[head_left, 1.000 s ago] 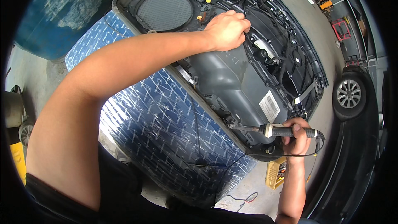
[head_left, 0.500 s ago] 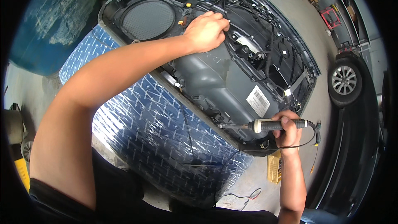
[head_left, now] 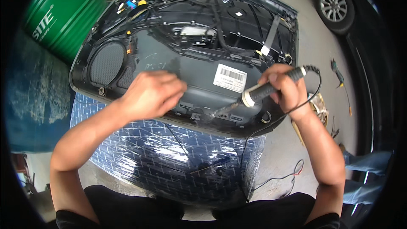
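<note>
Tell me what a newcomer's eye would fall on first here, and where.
Probably the large dark panel with its round grille, spread across the middle beyond the shiny blue wrapping. Next, the right hand, gripping a corded tool over the panel's near right part. Then the bright green drum at the upper left.

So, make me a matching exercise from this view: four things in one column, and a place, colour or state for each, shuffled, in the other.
Things:
1. Corded tool
2. Barcode label
3. Round mesh grille
4. Car wheel

Descriptions:
A. Silver-spoked, at the picture's upper right
B. Set in the left end of the dark panel
C. Held in the right grip
D. White, lying flat on the panel

Pairs: 1-C, 2-D, 3-B, 4-A
</note>
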Demonstrator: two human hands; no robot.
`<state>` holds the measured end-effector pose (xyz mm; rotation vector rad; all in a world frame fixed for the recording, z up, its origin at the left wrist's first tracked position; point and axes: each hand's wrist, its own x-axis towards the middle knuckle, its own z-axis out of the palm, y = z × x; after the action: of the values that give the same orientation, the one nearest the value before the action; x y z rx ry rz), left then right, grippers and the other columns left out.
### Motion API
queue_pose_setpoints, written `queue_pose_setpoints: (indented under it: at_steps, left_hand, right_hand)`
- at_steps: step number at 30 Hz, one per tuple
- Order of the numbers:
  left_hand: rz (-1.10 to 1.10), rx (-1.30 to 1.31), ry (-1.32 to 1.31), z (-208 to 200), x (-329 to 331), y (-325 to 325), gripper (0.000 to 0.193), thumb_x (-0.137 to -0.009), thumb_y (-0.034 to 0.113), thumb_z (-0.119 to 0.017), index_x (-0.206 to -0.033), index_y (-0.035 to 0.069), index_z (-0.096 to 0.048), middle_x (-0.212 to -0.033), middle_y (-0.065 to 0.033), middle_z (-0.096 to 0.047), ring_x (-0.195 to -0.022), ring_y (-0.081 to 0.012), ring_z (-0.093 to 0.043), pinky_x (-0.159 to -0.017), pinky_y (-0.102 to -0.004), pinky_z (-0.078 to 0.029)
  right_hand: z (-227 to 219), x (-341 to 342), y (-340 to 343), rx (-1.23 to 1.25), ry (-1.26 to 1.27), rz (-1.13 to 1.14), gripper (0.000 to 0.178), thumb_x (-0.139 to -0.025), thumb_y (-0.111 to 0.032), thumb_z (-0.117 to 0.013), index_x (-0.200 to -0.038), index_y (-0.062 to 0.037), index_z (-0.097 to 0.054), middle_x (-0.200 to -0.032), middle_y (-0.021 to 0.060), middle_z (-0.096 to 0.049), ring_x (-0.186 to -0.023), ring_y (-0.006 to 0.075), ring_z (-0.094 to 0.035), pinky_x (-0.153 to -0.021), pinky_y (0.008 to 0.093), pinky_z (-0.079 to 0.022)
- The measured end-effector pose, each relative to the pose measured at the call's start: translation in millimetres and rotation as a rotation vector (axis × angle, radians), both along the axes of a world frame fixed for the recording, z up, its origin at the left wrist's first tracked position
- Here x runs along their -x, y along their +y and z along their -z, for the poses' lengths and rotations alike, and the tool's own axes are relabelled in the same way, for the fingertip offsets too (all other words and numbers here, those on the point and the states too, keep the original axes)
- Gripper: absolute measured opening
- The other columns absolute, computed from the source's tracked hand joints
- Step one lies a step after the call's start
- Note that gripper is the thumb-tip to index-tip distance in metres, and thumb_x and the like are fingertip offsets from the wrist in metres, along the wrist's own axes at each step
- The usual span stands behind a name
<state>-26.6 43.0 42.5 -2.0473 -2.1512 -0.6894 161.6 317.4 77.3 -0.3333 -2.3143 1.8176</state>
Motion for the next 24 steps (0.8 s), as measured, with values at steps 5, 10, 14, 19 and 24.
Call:
queue_pose_setpoints:
  at_steps: [5,10,14,19,24]
  left_hand:
    - [0.121,0.109,0.052,6,-37,-25,0.012,-0.076,0.008,-0.068,-0.089,0.006,-0.069,-0.064,-0.0051,-0.060,-0.052,-0.0162,-0.058,-0.043,-0.0307,-0.051]
    - [0.029,0.308,0.058,52,-83,-70,0.032,-0.080,0.011,-0.070,-0.111,0.002,-0.070,-0.072,-0.0030,-0.063,-0.056,-0.0147,-0.062,-0.041,-0.0297,-0.048]
    - [0.032,0.439,0.212,65,-89,-75,0.039,-0.081,0.015,-0.066,-0.118,0.004,-0.068,-0.081,-0.0045,-0.062,-0.065,-0.0162,-0.063,-0.045,-0.0296,-0.049]
    - [0.043,0.481,0.261,68,-89,-66,0.033,-0.078,0.015,-0.063,-0.108,0.006,-0.073,-0.091,-0.0063,-0.060,-0.082,-0.0201,-0.061,-0.055,-0.0306,-0.051]
    - [0.122,0.399,0.276,64,-87,-66,0.033,-0.074,0.016,-0.064,-0.105,0.008,-0.071,-0.093,-0.0062,-0.061,-0.091,-0.0232,-0.060,-0.072,-0.0361,-0.052]
  right_hand:
    - [-4,-12,14,0.012,0.025,0.010,0.028,-0.087,-0.024,-0.056,-0.083,-0.0001,-0.070,-0.064,0.0015,-0.059,-0.054,0.0075,-0.048,-0.050,0.0245,-0.036]
    - [2,-21,15,0.078,-0.037,-0.008,0.025,-0.087,-0.021,-0.057,-0.084,-0.0001,-0.070,-0.065,0.0016,-0.060,-0.055,0.0069,-0.048,-0.050,0.0239,-0.036]
    - [1,-20,17,0.065,-0.003,-0.007,0.027,-0.088,-0.023,-0.056,-0.085,-0.0002,-0.070,-0.066,0.0016,-0.060,-0.056,0.0065,-0.048,-0.051,0.0236,-0.037]
    - [-6,-18,11,0.046,0.002,-0.042,0.028,-0.088,-0.023,-0.056,-0.085,0.0004,-0.070,-0.065,0.0019,-0.059,-0.056,0.0069,-0.048,-0.051,0.0242,-0.037]
    - [-6,-20,9,0.048,0.011,-0.028,0.028,-0.087,-0.023,-0.056,-0.085,0.0003,-0.070,-0.066,0.0020,-0.060,-0.055,0.0070,-0.048,-0.051,0.0242,-0.036]
